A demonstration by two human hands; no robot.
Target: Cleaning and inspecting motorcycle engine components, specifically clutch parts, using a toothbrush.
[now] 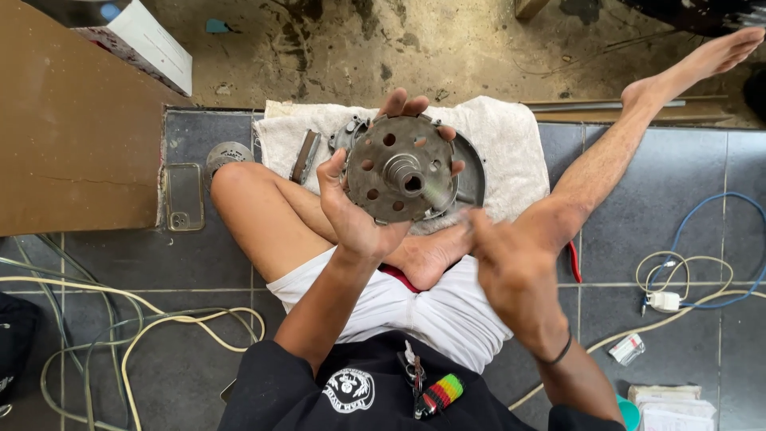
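Note:
My left hand [359,211] grips a round grey metal disc [392,169] with several holes and a raised centre hub, held up over my crossed legs. Fingers wrap its far rim. My right hand [499,255] is blurred, just right of and below the disc, fingers bunched near a threaded shaft that sticks out of the hub; whether it holds anything I cannot tell. Behind the disc, a round metal housing [472,172] lies on a white towel [511,144].
A flat metal tool [305,156] rests on the towel's left part. A phone [184,196] and a small round metal part [228,152] lie on the dark tiles at left. Cables [120,319] coil at left, a white charger [664,301] with cords at right.

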